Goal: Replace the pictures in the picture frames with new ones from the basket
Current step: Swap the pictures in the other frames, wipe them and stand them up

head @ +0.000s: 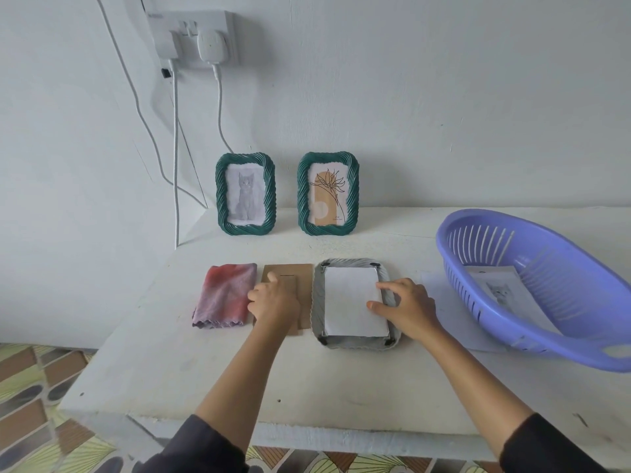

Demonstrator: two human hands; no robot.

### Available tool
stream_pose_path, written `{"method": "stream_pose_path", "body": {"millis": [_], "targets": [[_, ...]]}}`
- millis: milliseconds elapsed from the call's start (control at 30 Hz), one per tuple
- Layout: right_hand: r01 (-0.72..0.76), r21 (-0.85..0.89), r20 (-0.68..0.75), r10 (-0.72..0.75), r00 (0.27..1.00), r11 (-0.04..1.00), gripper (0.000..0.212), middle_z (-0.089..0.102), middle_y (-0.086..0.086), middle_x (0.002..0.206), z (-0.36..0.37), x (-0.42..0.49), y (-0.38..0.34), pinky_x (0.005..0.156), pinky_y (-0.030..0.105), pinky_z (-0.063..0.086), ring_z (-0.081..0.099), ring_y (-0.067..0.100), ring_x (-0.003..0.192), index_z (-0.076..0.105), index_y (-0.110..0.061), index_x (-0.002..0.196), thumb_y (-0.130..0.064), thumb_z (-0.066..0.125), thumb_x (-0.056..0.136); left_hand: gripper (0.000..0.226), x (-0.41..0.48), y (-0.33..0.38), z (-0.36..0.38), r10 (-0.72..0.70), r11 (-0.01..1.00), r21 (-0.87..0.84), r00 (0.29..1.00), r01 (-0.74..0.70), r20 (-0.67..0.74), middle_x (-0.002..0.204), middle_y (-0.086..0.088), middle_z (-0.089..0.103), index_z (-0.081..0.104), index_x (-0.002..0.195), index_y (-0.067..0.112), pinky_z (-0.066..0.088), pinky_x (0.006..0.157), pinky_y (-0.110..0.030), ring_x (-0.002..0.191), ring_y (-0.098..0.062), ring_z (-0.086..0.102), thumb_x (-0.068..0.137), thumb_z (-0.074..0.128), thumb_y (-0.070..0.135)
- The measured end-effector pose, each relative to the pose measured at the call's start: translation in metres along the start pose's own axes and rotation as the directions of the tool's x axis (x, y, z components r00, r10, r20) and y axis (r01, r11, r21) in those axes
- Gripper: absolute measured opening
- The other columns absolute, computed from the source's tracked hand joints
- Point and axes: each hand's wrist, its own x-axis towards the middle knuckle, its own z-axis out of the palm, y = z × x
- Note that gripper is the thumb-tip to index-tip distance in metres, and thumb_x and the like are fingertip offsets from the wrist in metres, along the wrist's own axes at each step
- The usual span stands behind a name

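A third frame lies face down on the white table, a white sheet lying blank side up in its back. My right hand touches the sheet's right edge with spread fingertips. My left hand rests on the brown backing board lying left of that frame. Two green frames stand against the wall: one with a cat picture, one with a flower drawing. The purple basket at right holds a cat picture.
A pink cloth lies folded left of the backing board. A loose white sheet lies on the table beside the basket. Chargers and cables hang from a wall socket at the back left. The table's front edge is close to me.
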Motion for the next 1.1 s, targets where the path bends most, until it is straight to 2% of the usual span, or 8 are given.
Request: {"method": "stream_pose_path", "body": {"millis": [300,467,667,833,900,967,1000,1100], "targets": [[0.004,-0.009,0.005,-0.004,1.0,1.0,0.048,0.05,-0.002,0.13,-0.001,-0.002,0.0,0.098,0.035,0.034,0.044,0.021,0.119,0.056,-0.034,0.123,-0.048,0.065,0.077,0.062,0.011,0.004,-0.012,-0.108,0.988,-0.098,0.991,0.116,0.08,0.139,-0.025,0.028,0.018,0.142,0.012,0.034,0.104,-0.04,0.128,-0.037,0.033,0.091,0.053,0.014],[0.012,-0.009,0.016,-0.012,1.0,1.0,0.047,0.049,-0.002,0.129,-0.002,-0.003,-0.001,0.096,0.034,0.033,0.044,0.02,0.118,0.056,-0.034,0.122,-0.046,0.065,0.078,0.062,0.021,-0.004,-0.018,-0.09,0.984,-0.148,0.993,0.102,0.083,0.137,-0.018,0.043,0.03,0.138,0.013,0.036,0.1,-0.04,0.127,-0.034,0.04,0.085,0.063,0.021],[0.005,0.012,0.021,-0.006,1.0,1.0,0.047,0.051,-0.002,0.128,-0.003,-0.002,-0.001,0.094,0.034,0.035,0.045,0.021,0.118,0.056,-0.036,0.122,-0.05,0.064,0.078,0.051,0.02,-0.012,-0.032,-0.008,0.935,-0.353,0.998,-0.012,-0.055,0.129,-0.014,0.053,0.048,0.126,0.013,0.042,0.095,-0.039,0.12,-0.033,0.047,0.079,0.069,0.01],[-0.046,0.221,0.003,0.046,0.999,0.974,0.042,0.056,0.003,0.129,-0.013,0.002,-0.003,0.096,0.036,0.039,0.048,0.021,0.124,0.055,-0.038,0.123,-0.053,0.055,0.083,0.051,0.007,-0.009,-0.065,0.046,0.86,-0.476,0.956,-0.185,-0.29,0.127,-0.014,0.056,0.051,0.128,0.008,0.04,0.097,-0.036,0.119,-0.031,0.048,0.08,0.061,-0.006],[-0.036,0.228,-0.035,0.045,0.998,0.973,0.04,0.055,0.001,0.13,-0.017,0.002,-0.008,0.103,0.039,0.037,0.046,0.021,0.126,0.054,-0.038,0.124,-0.051,0.052,0.086,0.058,-0.001,0.002,-0.072,0.073,0.715,-0.664,0.968,-0.218,-0.239,0.125,-0.014,0.058,0.052,0.129,0.011,0.048,0.095,-0.039,0.111,-0.032,0.056,0.075,0.071,-0.003],[-0.015,0.302,-0.037,0.028,0.999,0.953,0.038,0.058,0.001,0.126,-0.021,0.002,-0.015,0.106,0.04,0.035,0.05,0.019,0.122,0.054,-0.033,0.126,-0.045,0.05,0.09,0.061,-0.014,0.018,-0.065,0.149,0.512,-0.848,0.986,-0.139,-0.073,0.117,-0.014,0.059,0.054,0.126,0.012,0.053,0.082,-0.04,0.094,-0.029,0.061,0.071,0.075,-0.003],[-0.006,0.375,-0.021,0.015,1.0,0.927,0.037,0.061,0.001,0.119,-0.022,0.001,-0.018,0.103,0.038,0.038,0.054,0.018,0.115,0.054,-0.028,0.126,-0.041,0.049,0.092,0.061,-0.02,0.027,-0.057,0.192,0.473,-0.877,0.981,-0.087,0.006,0.115,-0.015,0.059,0.054,0.125,0.011,0.054,0.078,-0.039,0.09,-0.028,0.06,0.07,0.075,-0.004],[-0.009,0.498,0.035,-0.009,0.999,0.867,0.034,0.065,0.002,0.1,-0.025,-0.002,-0.026,0.082,0.024,0.044,0.059,0.01,0.088,0.054,-0.014,0.125,-0.025,0.052,0.093,0.061,-0.033,0.044,-0.024,0.239,0.524,-0.852,0.962,-0.013,0.132,0.12,-0.014,0.059,0.051,0.126,0.009,0.054,0.087,-0.045,0.1,-0.031,0.062,0.071,0.076,0.001]]}}
